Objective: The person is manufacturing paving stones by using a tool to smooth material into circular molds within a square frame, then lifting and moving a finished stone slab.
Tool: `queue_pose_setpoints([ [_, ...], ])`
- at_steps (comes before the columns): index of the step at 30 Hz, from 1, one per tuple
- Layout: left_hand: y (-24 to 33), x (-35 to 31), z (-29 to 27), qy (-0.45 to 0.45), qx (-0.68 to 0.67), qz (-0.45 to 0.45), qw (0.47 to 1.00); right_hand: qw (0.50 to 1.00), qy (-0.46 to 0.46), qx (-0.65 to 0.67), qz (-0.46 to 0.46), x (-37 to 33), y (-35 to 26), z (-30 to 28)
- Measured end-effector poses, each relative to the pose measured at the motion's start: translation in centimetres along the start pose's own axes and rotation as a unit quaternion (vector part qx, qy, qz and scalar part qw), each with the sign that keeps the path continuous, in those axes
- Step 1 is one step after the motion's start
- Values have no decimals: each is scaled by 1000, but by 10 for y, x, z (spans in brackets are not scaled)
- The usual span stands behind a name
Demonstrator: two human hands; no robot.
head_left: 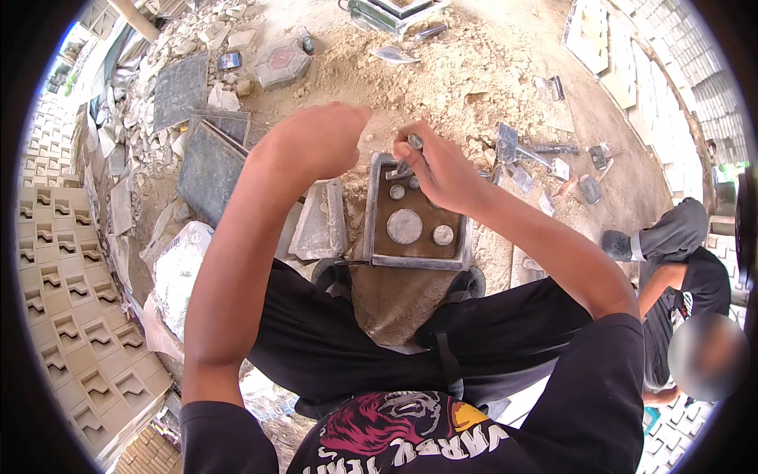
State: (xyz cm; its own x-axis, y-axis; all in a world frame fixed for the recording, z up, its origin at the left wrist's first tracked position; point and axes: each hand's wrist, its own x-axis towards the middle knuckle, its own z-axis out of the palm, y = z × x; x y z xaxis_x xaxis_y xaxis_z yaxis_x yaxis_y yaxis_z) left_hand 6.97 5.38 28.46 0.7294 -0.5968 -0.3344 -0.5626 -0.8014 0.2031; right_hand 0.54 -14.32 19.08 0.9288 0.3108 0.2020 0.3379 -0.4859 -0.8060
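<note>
Between my knees lies a rectangular grey mould [369, 213] filled with brown, wet-looking material. Pale round discs of different sizes sit in it, the large disc [405, 227] near the middle and a smaller disc [443, 235] to its right. My right hand [444, 170] is closed around a small grey tool [414, 142] with a rounded handle end, over the mould's far part; the tool's lower end is partly hidden by the fingers. My left hand [320, 142] is raised to the left of the mould's far edge, fingers curled in; what they hold, if anything, is hidden.
Dark slabs [207, 178] and a pale block [320, 221] lie left of the mould. Ahead are loose sand [442, 87], a trowel [395, 54] and a hexagonal paver [283, 65]. A hammer-like tool [517, 146] lies right. Another person [687, 284] sits at the far right.
</note>
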Motion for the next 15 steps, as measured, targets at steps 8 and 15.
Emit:
queue_pose_setpoints([
  [8,-4,5,2,-17,-5,-27,999,999,-24,-22,-12,0,-18,3],
  [15,-4,-3,1,25,-15,0,1000,996,-77,-35,2,-6,-23,-3],
])
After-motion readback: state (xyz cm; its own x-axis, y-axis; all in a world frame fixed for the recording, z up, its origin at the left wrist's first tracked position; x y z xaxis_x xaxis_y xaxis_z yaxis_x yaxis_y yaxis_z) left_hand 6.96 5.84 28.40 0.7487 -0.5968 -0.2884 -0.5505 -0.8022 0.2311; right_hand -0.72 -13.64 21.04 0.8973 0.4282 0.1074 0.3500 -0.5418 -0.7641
